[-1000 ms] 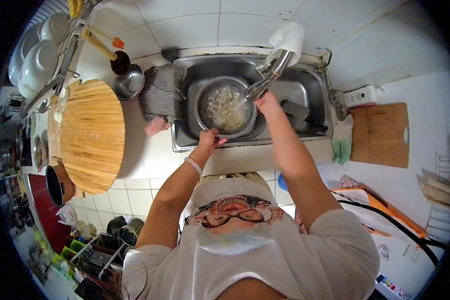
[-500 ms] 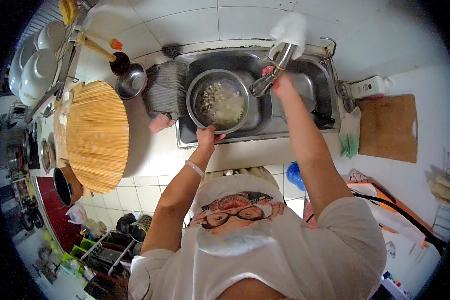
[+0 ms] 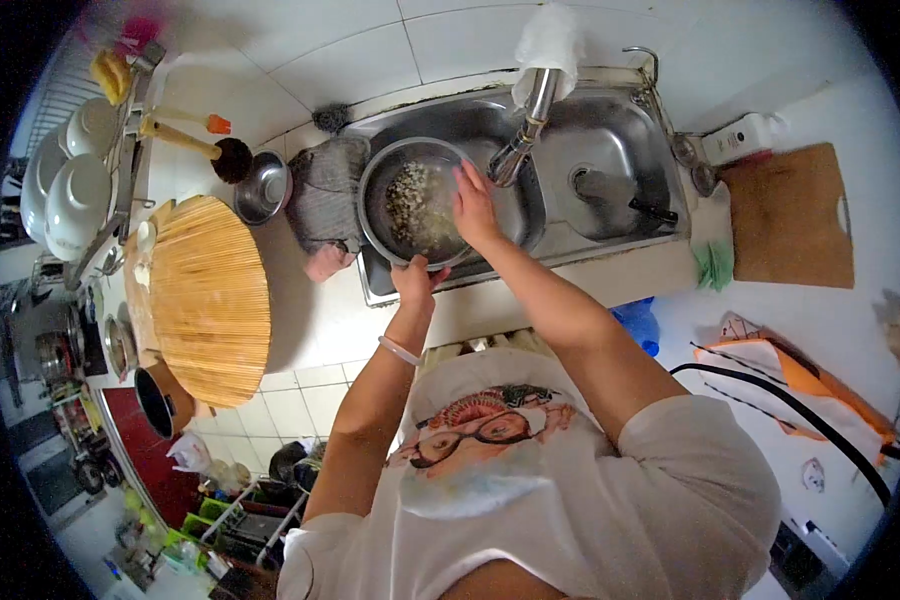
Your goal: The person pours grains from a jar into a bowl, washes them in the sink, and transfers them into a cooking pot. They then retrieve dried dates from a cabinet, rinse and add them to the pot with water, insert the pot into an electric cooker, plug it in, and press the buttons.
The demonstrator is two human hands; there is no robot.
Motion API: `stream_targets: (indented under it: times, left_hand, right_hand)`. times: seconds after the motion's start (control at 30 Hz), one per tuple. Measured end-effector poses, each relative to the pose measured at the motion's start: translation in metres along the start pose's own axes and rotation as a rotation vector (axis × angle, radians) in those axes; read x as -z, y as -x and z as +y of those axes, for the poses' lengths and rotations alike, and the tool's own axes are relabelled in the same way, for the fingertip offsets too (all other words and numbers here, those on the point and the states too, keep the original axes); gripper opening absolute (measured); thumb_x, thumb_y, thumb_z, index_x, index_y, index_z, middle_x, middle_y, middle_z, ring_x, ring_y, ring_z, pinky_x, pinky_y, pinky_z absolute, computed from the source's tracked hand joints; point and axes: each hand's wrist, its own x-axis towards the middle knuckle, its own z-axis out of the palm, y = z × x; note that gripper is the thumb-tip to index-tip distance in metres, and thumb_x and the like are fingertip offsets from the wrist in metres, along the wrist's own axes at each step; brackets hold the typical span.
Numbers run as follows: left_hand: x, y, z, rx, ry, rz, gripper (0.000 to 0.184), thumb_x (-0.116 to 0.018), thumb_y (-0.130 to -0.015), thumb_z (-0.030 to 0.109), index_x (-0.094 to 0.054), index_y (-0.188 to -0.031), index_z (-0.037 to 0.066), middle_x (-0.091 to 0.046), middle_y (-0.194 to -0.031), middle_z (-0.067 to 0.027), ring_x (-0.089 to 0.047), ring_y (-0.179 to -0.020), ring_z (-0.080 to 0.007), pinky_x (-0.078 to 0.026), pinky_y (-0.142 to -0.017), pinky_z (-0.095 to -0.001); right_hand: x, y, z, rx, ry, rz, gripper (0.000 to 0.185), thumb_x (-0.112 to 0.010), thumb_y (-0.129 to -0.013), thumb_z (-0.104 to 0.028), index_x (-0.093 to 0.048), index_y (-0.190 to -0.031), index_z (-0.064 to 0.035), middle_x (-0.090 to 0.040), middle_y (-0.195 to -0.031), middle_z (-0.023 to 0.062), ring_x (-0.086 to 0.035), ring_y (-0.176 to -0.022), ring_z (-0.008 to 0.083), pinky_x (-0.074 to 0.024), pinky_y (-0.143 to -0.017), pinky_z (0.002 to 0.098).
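A round metal bowl [image 3: 377,232] sits in the left basin of the sink, with cloudy water and many small pale pieces [image 3: 410,200] inside it. My left hand [image 3: 417,280] grips the bowl's near rim, its thumb on top and its other fingers partly hidden beneath. Over at the bowl's right rim is my right hand [image 3: 478,212], fingers stretched toward the water; whether they touch the rim or the water I cannot tell. Just beyond that hand hangs the metal faucet [image 3: 522,140], which has a white cloth [image 3: 550,45] wrapped around its upper part.
Left of the sink [image 3: 610,255] lie a grey cloth [image 3: 325,190], a small metal bowl [image 3: 262,188] and a round slatted wooden mat [image 3: 210,300]. A black-handled item [image 3: 653,210] rests in the right basin. A brown board [image 3: 790,215] stands at the right.
My right hand has left the faucet and moved left to the bowl's rim. My left hand keeps its grip on the bowl. The view has shifted slightly.
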Motion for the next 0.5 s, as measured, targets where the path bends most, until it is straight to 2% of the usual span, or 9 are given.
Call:
stream_targets:
  times: [0.13,0.2,0.3,0.4,0.5]
  left_hand:
    - [-0.005,0.004,0.007,0.005,-0.018,0.001,0.039,-0.045,-0.074,-0.003,-0.037,-0.112,-0.004,-0.051,-0.102,-0.0164,-0.058,-0.079,-0.0291,-0.059,-0.054,-0.0377]
    - [-0.006,0.001,0.006,0.015,-0.030,0.118,0.039,-0.046,-0.075,-0.003,-0.035,-0.112,-0.005,-0.050,-0.103,-0.0181,-0.059,-0.079,-0.0306,-0.059,-0.053,-0.0386]
    - [-0.004,0.001,0.006,0.001,-0.001,0.042,0.041,-0.047,-0.075,-0.003,-0.033,-0.113,-0.006,-0.049,-0.105,-0.0196,-0.060,-0.080,-0.0327,-0.059,-0.054,-0.0394]
    - [-0.003,0.000,0.007,-0.017,-0.016,0.047,0.043,-0.046,-0.075,-0.004,-0.031,-0.116,-0.004,-0.049,-0.107,-0.0197,-0.060,-0.081,-0.0347,-0.059,-0.055,-0.0401]
    - [-0.004,0.002,0.011,-0.028,-0.046,0.052,0.047,-0.046,-0.075,-0.004,-0.029,-0.119,-0.001,-0.049,-0.108,-0.0192,-0.060,-0.081,-0.0350,-0.059,-0.056,-0.0407]
  right_hand:
    - [-0.010,-0.003,0.001,-0.017,0.022,-0.055,0.044,-0.053,-0.081,-0.008,-0.046,-0.123,-0.0027,-0.040,-0.132,0.0153,-0.038,-0.118,0.0354,-0.0316,-0.099,0.0420]
    - [-0.009,-0.004,-0.001,0.002,0.018,-0.092,0.043,-0.054,-0.079,-0.006,-0.047,-0.121,0.0001,-0.040,-0.132,0.0173,-0.040,-0.117,0.0361,-0.0331,-0.098,0.0429]
    - [-0.014,-0.005,-0.005,0.002,0.026,-0.075,0.041,-0.055,-0.079,-0.008,-0.049,-0.119,-0.0014,-0.043,-0.129,0.0156,-0.041,-0.114,0.0362,-0.0341,-0.097,0.0431]
    - [-0.013,-0.004,-0.009,-0.015,-0.002,-0.135,0.039,-0.057,-0.078,-0.010,-0.051,-0.117,-0.0030,-0.046,-0.127,0.0142,-0.042,-0.112,0.0365,-0.0347,-0.096,0.0437]
    - [-0.015,-0.002,-0.012,-0.005,0.012,-0.099,0.039,-0.058,-0.078,-0.012,-0.052,-0.116,-0.0035,-0.046,-0.126,0.0143,-0.043,-0.111,0.0366,-0.0344,-0.096,0.0444]
